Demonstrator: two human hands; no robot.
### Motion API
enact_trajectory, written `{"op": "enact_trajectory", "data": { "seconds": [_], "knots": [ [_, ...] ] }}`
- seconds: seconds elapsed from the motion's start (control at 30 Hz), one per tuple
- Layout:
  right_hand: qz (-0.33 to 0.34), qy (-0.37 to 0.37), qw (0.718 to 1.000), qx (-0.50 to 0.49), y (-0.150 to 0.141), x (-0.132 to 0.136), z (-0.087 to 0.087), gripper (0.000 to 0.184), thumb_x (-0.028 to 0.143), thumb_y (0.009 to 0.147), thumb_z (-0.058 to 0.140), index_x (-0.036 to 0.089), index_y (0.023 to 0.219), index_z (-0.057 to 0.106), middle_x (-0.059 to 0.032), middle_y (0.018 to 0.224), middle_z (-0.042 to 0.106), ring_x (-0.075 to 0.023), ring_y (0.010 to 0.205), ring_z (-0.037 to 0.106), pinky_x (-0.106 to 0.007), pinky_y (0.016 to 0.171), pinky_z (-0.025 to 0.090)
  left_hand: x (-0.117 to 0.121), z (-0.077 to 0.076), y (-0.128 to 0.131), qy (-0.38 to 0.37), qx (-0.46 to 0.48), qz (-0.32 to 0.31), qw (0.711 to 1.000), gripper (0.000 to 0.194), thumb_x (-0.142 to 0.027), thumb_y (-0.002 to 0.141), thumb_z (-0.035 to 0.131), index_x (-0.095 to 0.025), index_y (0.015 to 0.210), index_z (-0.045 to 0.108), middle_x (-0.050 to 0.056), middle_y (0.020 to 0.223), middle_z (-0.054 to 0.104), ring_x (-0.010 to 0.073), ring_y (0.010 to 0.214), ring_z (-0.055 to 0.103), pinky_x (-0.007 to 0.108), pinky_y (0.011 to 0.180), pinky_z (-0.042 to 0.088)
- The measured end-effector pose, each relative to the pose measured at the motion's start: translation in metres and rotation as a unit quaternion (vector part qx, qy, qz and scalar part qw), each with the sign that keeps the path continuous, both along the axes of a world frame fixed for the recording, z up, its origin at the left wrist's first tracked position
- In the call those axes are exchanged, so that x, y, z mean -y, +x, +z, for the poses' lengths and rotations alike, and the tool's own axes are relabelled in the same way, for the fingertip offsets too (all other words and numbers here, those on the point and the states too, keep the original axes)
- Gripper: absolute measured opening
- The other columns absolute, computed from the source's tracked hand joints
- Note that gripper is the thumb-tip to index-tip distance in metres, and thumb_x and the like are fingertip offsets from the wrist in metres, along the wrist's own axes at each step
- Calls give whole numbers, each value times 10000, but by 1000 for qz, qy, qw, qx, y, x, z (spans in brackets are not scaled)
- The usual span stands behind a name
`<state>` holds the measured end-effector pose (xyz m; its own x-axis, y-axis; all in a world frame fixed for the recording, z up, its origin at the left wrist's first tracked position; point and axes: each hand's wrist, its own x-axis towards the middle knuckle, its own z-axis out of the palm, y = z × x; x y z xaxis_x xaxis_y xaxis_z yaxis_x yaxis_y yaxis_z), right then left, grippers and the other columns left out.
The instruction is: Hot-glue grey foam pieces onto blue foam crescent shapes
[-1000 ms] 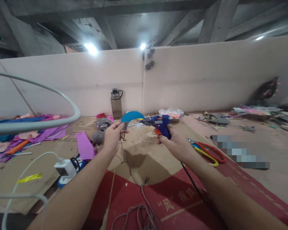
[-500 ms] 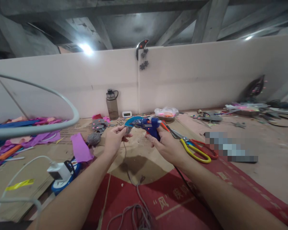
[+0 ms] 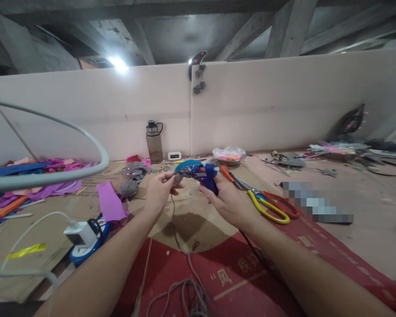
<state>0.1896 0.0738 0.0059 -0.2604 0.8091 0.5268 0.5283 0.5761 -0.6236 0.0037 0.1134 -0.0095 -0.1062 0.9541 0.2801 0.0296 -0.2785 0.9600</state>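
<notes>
My right hand [image 3: 232, 200] is wrapped round the handle of a blue hot glue gun [image 3: 206, 172], whose nozzle points left. My left hand [image 3: 160, 191] pinches a small grey piece [image 3: 178, 178] between thumb and fingers. The nozzle tip is at this piece; whether they touch I cannot tell. Grey yarn [image 3: 174, 229] hangs below my left hand and runs down to a loose heap on the red printed board. Behind the glue gun lies a blue disc [image 3: 186, 164], partly hidden. A black cord [image 3: 251, 248] trails under my right forearm.
Scissors with red and yellow handles [image 3: 269, 207] lie right of my right hand. A ball of grey yarn [image 3: 128, 189] and purple felt [image 3: 111, 202] are at left, near a power strip with a white plug [image 3: 81, 233]. A bottle [image 3: 154, 143] stands behind. A pale curved tube [image 3: 95, 147] crosses the left foreground.
The glue gun's nozzle has come left and down to the grey piece in my left hand. The camera view has swung slightly right. Over the last half second the hands have barely moved.
</notes>
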Motion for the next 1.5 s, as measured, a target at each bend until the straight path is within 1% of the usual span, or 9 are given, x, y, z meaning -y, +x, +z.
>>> {"op": "enact_trajectory", "data": {
  "seconds": [0.17,0.37,0.53,0.7,0.8,0.97,1.33,1.5],
  "knots": [
    [-19,6,1000,17,0,2,1,240,281,855,447,166,1050,526,-73,836,609,-187,746,551,-306,682,418,0,-1,-1,10,-10,2,1000,294,-370,690,664,-114,833,639,69,717,673,187,624,671,198,424,442],
    [-30,0,999,29,1,3,1,253,296,859,435,155,1050,520,-83,832,611,-187,711,550,-306,653,416,2,0,-2,20,-8,12,1000,279,-363,702,655,-114,827,642,75,702,675,185,629,670,192,427,440],
    [-14,16,1000,21,0,2,0,300,265,853,438,169,1130,503,-104,980,618,-216,864,568,-350,771,424,0,-1,0,8,-8,3,1000,283,-367,685,671,-117,812,640,69,689,672,187,621,671,197,429,440],
    [2,28,1000,9,1,0,-2,324,262,853,433,167,1156,495,-118,1034,615,-228,911,564,-369,802,423,1,0,0,6,1,4,1000,289,-367,664,687,-116,801,649,71,677,674,186,603,668,199,428,436],
    [-10,16,1000,17,2,0,-1,313,283,857,430,157,1133,509,-115,987,625,-224,855,564,-361,766,427,1,1,-1,11,6,12,1000,280,-358,665,684,-117,802,649,69,672,674,187,608,669,193,416,428],
    [-23,-8,999,24,3,-1,-1,336,280,856,426,158,1165,481,-98,935,619,-208,793,549,-341,721,424,2,2,-1,17,11,17,1000,260,-338,678,671,-118,814,644,64,686,674,186,611,671,190,411,423],
    [-11,4,1000,16,5,-4,-5,307,281,861,414,177,1142,479,-74,858,608,-188,719,541,-302,640,408,2,3,-1,21,17,19,999,247,-350,683,660,-136,806,652,55,710,674,180,622,672,186,417,411],
    [-19,14,1000,16,6,-6,-7,285,291,866,411,169,1111,490,-81,872,610,-193,744,544,-305,650,402,1,2,-3,23,20,14,999,254,-345,693,648,-134,835,646,51,713,668,178,633,672,185,426,414]
  ]
}}
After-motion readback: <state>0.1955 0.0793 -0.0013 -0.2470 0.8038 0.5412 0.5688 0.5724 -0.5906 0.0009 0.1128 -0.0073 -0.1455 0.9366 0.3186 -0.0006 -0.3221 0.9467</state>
